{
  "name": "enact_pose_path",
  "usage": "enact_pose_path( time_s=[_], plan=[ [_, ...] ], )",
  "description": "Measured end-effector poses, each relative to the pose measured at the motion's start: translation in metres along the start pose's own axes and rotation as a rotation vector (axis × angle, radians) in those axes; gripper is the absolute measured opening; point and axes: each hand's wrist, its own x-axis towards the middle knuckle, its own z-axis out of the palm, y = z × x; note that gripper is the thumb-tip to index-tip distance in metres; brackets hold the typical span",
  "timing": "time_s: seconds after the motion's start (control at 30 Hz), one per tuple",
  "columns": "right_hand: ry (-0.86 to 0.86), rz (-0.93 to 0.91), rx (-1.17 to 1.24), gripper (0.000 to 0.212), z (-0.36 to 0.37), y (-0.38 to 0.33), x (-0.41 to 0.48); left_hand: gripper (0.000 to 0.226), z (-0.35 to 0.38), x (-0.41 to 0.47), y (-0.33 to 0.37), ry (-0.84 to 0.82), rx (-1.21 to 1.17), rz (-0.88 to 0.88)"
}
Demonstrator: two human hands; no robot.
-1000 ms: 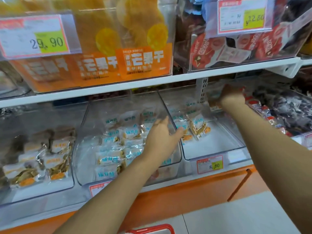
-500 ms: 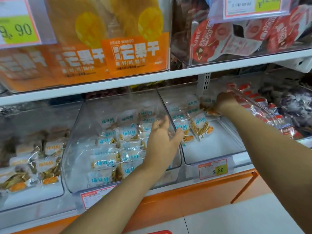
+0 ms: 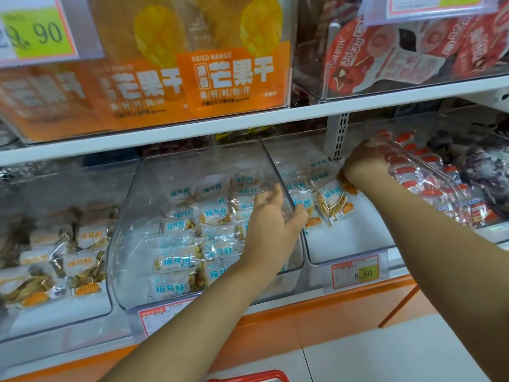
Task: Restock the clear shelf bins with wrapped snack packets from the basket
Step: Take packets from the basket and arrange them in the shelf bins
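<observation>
The white shelf (image 3: 192,128) carries a row of clear bins. The middle bin (image 3: 129,230) is well filled with blue-lettered snack packets (image 3: 212,213). The right bin (image 3: 352,238) beside it has only a few, toward its back. The left hand (image 3: 272,224) clasps the wall between the two, fingers inside the middle one. The right hand (image 3: 363,161) reaches deep into the right bin, fingers hidden, so I cannot tell its grip. A price tag (image 3: 355,271) fronts that bin. The red basket (image 3: 248,377) peeks in below.
</observation>
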Motion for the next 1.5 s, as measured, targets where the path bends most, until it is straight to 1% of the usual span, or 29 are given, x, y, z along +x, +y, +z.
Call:
enact_pose_path(
  time_s=[0.03,0.1,0.13,0.2,0.27,0.3,0.37,0.43,0.47,0.53,0.57,0.6,0.67,0.73,0.77,0.8,0.83,0.87,0.9,0.97,1.03,1.07,1.13,1.23,1.3,1.33,1.37,1.43,1.5],
  plan=[
    [-0.022,0.004,0.008,0.061,-0.001,0.002,-0.001,0.065,0.0,0.0,0.0,-0.002,0.0,0.001],
    [-0.129,0.006,0.017,0.032,-0.005,0.006,-0.005,0.066,0.0,0.0,0.001,-0.009,0.002,0.0],
    [-0.187,0.005,0.05,0.026,-0.006,0.007,-0.007,0.066,0.0,-0.001,0.002,-0.01,0.003,-0.003],
    [-0.301,0.085,0.24,0.023,-0.005,0.007,-0.014,0.066,-0.001,-0.001,0.002,-0.014,0.002,-0.007],
    [-0.357,0.177,0.391,0.016,0.001,0.008,-0.016,0.066,-0.001,-0.001,0.003,-0.02,0.008,-0.009],
    [-0.369,0.195,0.429,0.021,0.004,0.009,-0.015,0.066,-0.001,-0.001,0.004,-0.021,0.011,-0.01],
    [-0.325,0.187,0.518,0.032,0.007,0.01,-0.013,0.066,-0.002,-0.001,0.005,-0.026,0.006,-0.011],
    [-0.285,0.182,0.587,0.036,0.01,0.008,-0.011,0.066,-0.002,-0.001,0.005,-0.033,0.017,-0.004],
    [-0.253,0.172,0.552,0.037,0.013,0.005,-0.011,0.066,-0.003,-0.001,0.005,-0.034,0.023,-0.005],
    [-0.18,0.152,0.389,0.044,0.023,0.0,-0.006,0.066,-0.003,0.0,0.005,-0.034,0.037,-0.009],
    [-0.14,0.171,0.355,0.048,0.022,-0.003,-0.01,0.066,-0.004,0.0,0.005,-0.033,0.042,-0.007],
    [-0.103,0.192,0.381,0.049,0.015,-0.007,-0.017,0.066,-0.004,-0.001,0.006,-0.034,0.045,-0.006],
    [-0.023,0.153,0.368,0.049,0.01,-0.009,-0.013,0.066,-0.005,0.001,0.007,-0.057,0.064,-0.021],
    [0.015,0.104,0.358,0.058,0.004,-0.01,-0.01,0.065,-0.009,0.002,0.012,-0.095,0.135,-0.052],
    [0.033,0.097,0.354,0.061,0.004,-0.011,-0.008,0.062,-0.011,0.003,0.015,-0.077,0.235,-0.026],
    [0.054,0.083,0.362,0.059,0.004,-0.01,-0.006,0.057,-0.012,0.004,0.02,0.007,0.363,0.055],
    [0.05,0.067,0.301,0.055,0.004,-0.01,-0.004,0.053,-0.012,0.006,0.025,0.116,0.473,0.177],
    [0.016,0.064,0.266,0.05,0.002,-0.008,-0.005,0.05,-0.009,0.011,0.032,0.196,0.513,0.291],
    [-0.029,0.035,0.178,0.045,-0.002,-0.007,-0.005,0.047,-0.004,0.02,0.039,0.199,0.508,0.358],
    [-0.092,-0.027,0.058,0.033,-0.011,-0.007,-0.005,0.035,0.012,0.044,0.052,0.0,0.425,0.383],
    [-0.144,-0.069,-0.045,0.021,-0.018,-0.005,-0.003,0.022,0.033,0.067,0.064,-0.232,0.401,0.282],
    [-0.143,-0.071,-0.064,0.021,-0.021,-0.005,-0.001,0.02,0.044,0.075,0.07,-0.348,0.431,0.235],
    [-0.119,-0.133,-0.085,0.029,-0.025,-0.006,0.005,0.027,0.064,0.082,0.082,-0.552,0.627,0.236],
    [-0.047,-0.208,-0.117,0.031,-0.036,-0.008,0.011,0.038,0.091,0.088,0.081,-0.8,0.923,0.261],
    [-0.02,-0.261,-0.143,0.033,-0.04,-0.012,0.018,0.036,0.105,0.098,0.071,-0.886,0.985,0.196],
    [-0.016,-0.277,-0.148,0.032,-0.04,-0.014,0.017,0.033,0.11,0.102,0.067,-0.902,0.96,0.141],
    [-0.021,-0.281,-0.158,0.032,-0.039,-0.016,0.018,0.034,0.115,0.104,0.063,-0.901,0.919,0.09],
    [-0.009,-0.278,-0.198,0.031,-0.03,-0.016,0.018,0.039,0.124,0.106,0.057,-0.9,0.925,-0.017],
    [0.023,-0.244,-0.079,0.035,-0.012,-0.012,0.024,0.042,0.131,0.109,0.051,-0.909,0.986,-0.036]
  ],
)
